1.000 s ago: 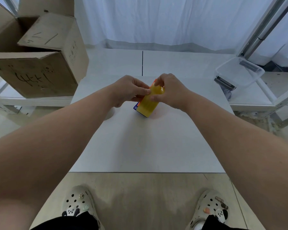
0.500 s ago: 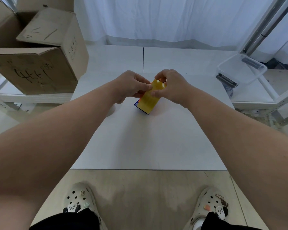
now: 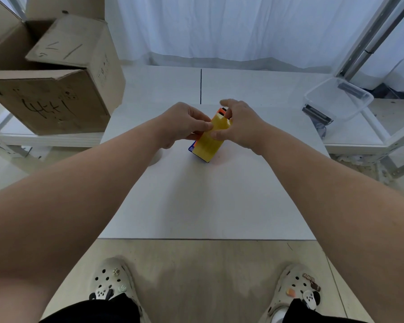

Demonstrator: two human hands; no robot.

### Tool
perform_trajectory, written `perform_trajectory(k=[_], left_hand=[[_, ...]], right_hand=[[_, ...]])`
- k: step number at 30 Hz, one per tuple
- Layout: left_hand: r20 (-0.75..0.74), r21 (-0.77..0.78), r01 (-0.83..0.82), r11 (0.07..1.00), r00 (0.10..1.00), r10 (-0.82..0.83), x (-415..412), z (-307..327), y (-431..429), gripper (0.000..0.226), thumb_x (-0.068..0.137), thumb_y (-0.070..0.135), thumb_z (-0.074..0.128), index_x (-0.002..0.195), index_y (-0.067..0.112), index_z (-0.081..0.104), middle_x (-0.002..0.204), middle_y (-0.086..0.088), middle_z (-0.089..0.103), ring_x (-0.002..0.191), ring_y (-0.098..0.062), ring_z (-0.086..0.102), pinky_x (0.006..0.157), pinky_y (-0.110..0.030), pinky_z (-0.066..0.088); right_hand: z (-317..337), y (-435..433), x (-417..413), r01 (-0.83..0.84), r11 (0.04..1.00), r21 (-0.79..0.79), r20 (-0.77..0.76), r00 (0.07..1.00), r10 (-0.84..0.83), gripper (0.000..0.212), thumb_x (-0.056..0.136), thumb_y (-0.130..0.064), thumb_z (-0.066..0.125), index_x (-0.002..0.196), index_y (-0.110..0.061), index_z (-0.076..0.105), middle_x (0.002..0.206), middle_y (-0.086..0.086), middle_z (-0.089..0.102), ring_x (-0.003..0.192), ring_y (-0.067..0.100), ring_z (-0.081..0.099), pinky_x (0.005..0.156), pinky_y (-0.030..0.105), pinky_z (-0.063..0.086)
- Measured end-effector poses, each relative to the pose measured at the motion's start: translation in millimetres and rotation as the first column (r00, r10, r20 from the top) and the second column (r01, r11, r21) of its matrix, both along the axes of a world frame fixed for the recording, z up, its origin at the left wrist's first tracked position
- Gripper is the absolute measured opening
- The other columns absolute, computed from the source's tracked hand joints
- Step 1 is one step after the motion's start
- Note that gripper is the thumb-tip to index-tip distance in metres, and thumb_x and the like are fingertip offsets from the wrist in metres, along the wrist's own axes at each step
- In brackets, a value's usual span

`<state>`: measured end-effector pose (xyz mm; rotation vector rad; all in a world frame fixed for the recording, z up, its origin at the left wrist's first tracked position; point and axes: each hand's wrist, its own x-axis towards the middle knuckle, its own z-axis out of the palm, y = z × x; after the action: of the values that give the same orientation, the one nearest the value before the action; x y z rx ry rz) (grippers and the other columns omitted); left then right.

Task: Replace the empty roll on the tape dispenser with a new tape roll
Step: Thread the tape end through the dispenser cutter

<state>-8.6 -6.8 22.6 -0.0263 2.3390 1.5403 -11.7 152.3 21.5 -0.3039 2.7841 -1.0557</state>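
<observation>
White table (image 3: 196,201) filling the middle, cardboard box (image 3: 56,85) off to the left, clear tub (image 3: 336,99) far right. Yellow tape dispenser (image 3: 209,141) mid-table, tilted, pinched between left hand (image 3: 182,124) and right hand (image 3: 240,124). Both gripping its sides.

Two bare forearms with no sleeves, watch or jewellery, ending in the left hand (image 3: 183,123) and the right hand (image 3: 241,123); nails are short and unpainted. Dark, black-looking trouser hems show at the bottom edge of the frame. Just above the hems, the left shoe (image 3: 111,279) and the right shoe (image 3: 297,284) are cream perforated clogs with round holes. Each clog carries small charms: a black-and-white animal figure on both, a paw print on the left, and a brown tag reading "Baby" plus an orange piece on the right.
</observation>
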Motion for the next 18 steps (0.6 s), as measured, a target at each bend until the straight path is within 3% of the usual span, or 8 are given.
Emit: perform_trajectory(k=[9, 18], left_hand=[[-0.033, -0.031, -0.017, 0.999, 0.999, 0.016, -2.1, 1.6, 7.1, 0.028, 0.086, 0.014, 0.067, 0.111, 0.002, 0.067, 0.110, -0.016, 0.069, 0.101, -0.027, 0.066, 0.092, -0.035, 0.054], [-0.026, -0.048, -0.014, 0.999, 1.000, 0.013, 2.3, 4.8, 8.4, 0.031, 0.085, 0.014, 0.067, 0.113, 0.002, 0.066, 0.110, -0.015, 0.068, 0.101, -0.026, 0.066, 0.091, -0.034, 0.054]], right_hand=[[-0.8, 1.5, 3.1, 0.029, 0.999, -0.015, -0.067, 0.997, -0.030, 0.059, 0.077, -0.023, 0.075, 0.130, -0.011, 0.051, 0.128, 0.009, 0.047, 0.108, 0.019, 0.048, 0.084, 0.026, 0.039], [4.7, 1.1, 0.3, 0.036, 0.999, -0.025, 0.009, 0.999, -0.036, 0.055, 0.073, -0.019, 0.078, 0.121, -0.013, 0.053, 0.124, 0.008, 0.049, 0.105, 0.020, 0.048, 0.077, 0.027, 0.040]])
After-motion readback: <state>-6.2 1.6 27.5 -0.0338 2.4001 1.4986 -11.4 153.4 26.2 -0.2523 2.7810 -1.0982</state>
